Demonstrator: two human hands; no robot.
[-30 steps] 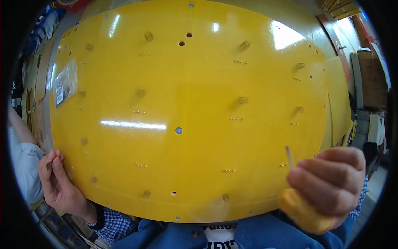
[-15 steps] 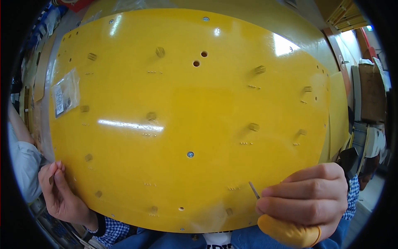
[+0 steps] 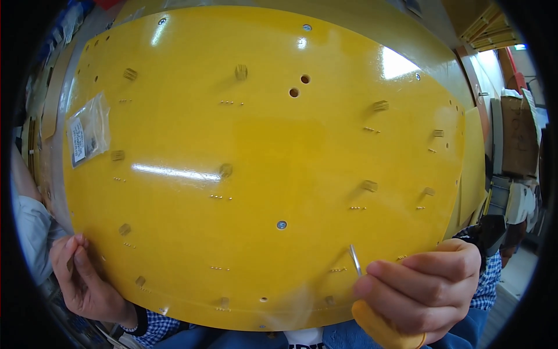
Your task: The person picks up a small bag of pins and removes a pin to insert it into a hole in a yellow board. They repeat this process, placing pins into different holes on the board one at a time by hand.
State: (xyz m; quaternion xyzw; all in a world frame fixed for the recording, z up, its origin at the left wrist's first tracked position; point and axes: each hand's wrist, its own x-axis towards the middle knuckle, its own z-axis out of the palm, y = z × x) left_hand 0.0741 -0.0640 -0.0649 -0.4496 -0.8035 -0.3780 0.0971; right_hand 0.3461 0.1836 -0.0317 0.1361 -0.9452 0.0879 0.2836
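Observation:
A large glossy yellow board fills the space before me. Several bundles of fine pins stand on it, and short rows of tiny gold points lie near them. My right hand is over the near right part of the board, pinching a thin metal rod that points up and away. A yellow finger cot covers its lowest visible digit. At the board's near left edge is my left hand, its fingertips pressed together; anything between them is too small to name.
A clear bag with a white label and small dark contents lies on the board's left side. Another person's sleeve shows at far left. A cardboard box and other goods stand at right.
The board's markings appear shifted slightly right and down over much of the view. My right hand has moved a little left, with the rod tilted more upright. The left hand keeps its pinch.

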